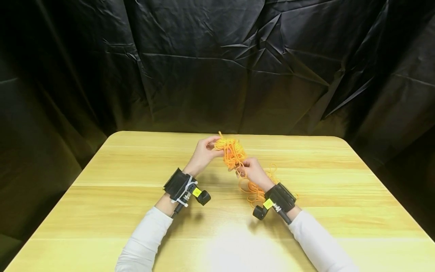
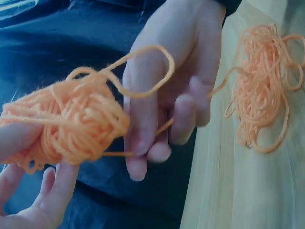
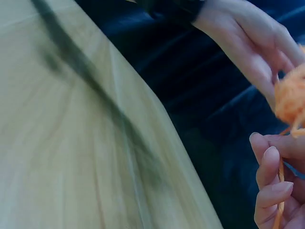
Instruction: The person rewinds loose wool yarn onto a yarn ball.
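A person's left hand (image 1: 204, 152) grips a wound bundle of orange yarn (image 1: 233, 150) above a wooden bench (image 1: 112, 189), fingers (image 2: 63, 191) curled partway around it. Just right of the bundle, the right hand (image 1: 255, 173) pinches a strand (image 2: 165, 126), its fingers drawn together. A loose pile of orange yarn (image 2: 261, 86) rests on the bench, right of the bundle and nearer the person. Black sheeting (image 1: 190, 90) hangs behind the bundle.

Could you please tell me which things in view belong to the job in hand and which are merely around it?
In the job:
- left hand, holding yarn bundle
- right hand, pinching strand
- loose yarn

Around it:
- wrist cameras
- table
- black curtain
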